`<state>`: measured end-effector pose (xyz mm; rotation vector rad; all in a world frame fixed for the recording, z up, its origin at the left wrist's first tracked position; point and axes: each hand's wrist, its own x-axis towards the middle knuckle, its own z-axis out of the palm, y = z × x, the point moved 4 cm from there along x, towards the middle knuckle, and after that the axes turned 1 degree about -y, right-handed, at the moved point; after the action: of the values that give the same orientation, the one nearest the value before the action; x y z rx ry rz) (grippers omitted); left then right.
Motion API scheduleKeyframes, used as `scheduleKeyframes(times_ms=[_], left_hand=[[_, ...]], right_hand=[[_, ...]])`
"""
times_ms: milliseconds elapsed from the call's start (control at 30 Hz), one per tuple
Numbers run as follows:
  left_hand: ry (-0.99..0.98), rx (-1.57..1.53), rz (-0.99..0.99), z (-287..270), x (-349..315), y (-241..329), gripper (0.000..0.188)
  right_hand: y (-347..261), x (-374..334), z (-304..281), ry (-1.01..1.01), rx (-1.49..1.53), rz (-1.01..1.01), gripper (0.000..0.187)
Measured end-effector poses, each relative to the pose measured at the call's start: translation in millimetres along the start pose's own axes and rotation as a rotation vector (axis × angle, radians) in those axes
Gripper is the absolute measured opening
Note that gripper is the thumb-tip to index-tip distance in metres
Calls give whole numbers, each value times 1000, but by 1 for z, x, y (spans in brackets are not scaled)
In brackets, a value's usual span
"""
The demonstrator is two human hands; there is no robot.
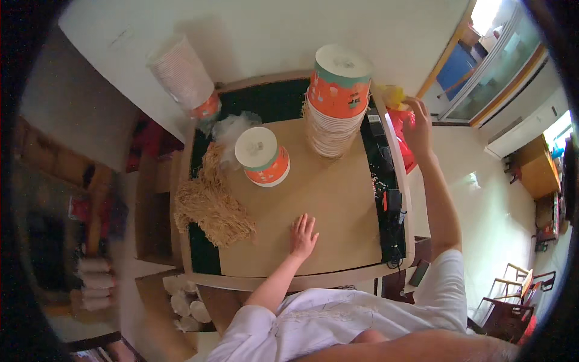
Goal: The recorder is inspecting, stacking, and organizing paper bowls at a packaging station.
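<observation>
My left hand (pixel 304 236) lies flat on the brown cardboard sheet (pixel 338 205), fingers spread, holding nothing. Past the right table edge reaches my right hand (pixel 417 123), its fingers bent and apart. By its fingertips is a blurred, crumpled yellow thing (pixel 392 95); whether they touch I cannot tell. Below that a red plastic bag (pixel 403 136) hangs at the table's side. A short stack of upturned orange, green and white paper cups (pixel 265 163) stands on the sheet. Farther back rises a tall stack of similar cups (pixel 339 90).
Shredded brown paper strands (pixel 214 208) lie at the table's left, beside a clear plastic bag (pixel 238 136). A leaning sleeve of nested cups (pixel 184 75) stands against the wall at the back left. A black adapter with cables (pixel 393 200) sits along the right edge.
</observation>
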<state>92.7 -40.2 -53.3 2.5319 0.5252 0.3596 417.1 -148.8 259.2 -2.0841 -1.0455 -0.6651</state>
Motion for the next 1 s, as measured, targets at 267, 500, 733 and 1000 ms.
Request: scheduleKeyframes(times_ms=[267, 500, 733, 1000], left_hand=[[-39, 151, 74, 12, -7, -4, 55], [-106, 196, 79, 11, 0, 6, 54], [-185, 220, 50, 31, 10, 5, 57], [-176, 297, -26, 26, 1, 18, 49]], right_hand=[[177, -215, -75, 8, -178, 581, 29], [339, -632, -139, -240, -518, 1369, 33], [337, -917, -150, -567, -367, 2060, 66], [337, -835, -125, -545, -615, 1875, 100]])
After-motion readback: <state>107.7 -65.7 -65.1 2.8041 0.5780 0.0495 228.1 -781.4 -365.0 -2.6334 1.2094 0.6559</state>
